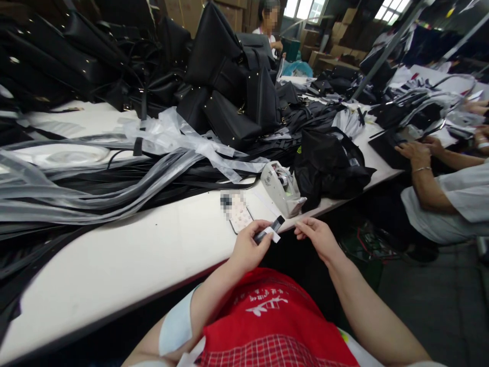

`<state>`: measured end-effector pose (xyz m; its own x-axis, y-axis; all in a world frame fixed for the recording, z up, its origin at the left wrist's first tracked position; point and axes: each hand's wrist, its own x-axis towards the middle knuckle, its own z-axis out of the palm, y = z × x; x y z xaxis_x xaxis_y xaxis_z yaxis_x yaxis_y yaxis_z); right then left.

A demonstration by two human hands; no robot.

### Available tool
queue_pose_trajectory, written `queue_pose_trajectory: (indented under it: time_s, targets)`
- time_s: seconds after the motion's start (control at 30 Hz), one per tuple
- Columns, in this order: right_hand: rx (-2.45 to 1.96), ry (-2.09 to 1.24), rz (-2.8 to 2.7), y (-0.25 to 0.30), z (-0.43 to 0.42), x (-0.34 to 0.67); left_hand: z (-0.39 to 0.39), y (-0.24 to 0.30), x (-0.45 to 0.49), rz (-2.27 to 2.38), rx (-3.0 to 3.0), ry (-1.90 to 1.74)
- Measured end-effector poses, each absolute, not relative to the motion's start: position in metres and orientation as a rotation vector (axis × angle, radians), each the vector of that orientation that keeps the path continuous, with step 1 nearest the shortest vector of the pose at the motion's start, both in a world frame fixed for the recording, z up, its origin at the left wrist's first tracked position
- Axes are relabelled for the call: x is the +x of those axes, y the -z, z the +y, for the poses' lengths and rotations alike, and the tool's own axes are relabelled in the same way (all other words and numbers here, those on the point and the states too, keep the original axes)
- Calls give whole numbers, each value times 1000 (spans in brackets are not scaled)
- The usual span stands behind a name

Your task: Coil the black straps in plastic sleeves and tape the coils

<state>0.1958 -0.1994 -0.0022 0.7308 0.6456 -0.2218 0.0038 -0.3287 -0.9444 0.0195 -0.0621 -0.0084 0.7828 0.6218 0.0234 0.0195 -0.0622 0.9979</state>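
Windows (pixel 303 9) glow above grey flooring (pixel 443 295) (concrete, perhaps).

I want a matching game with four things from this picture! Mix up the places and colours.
1. black strip
2. phone
3. apron
4. tape dispenser

A. red, on the person's front
B. standing to the right of the phone
C. held in the left hand
D. lying flat on the white table

Pairs: 1-C, 2-D, 3-A, 4-B
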Motion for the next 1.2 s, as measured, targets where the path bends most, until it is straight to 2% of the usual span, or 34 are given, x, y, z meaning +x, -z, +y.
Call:
queue_pose_trajectory:
  time_s: [0.17,0.53,0.77,1.07,1.2]
  targets:
    - [-1621,-925,-583,-19,-196,154,-66,7,24,557,1622,-559]
    - [-1638,-1066,-544,-4,-183,147,-64,5,20,541,1657,-569]
    - [-1463,-1182,-571,1,-179,148,-69,13,25,691,1442,-582]
    - [-1422,-948,-587,16,-160,135,-88,14,21,457,1765,-911]
    - [-1307,-928,-531,4,-160,132,-90,29,25,492,1781,-1124]
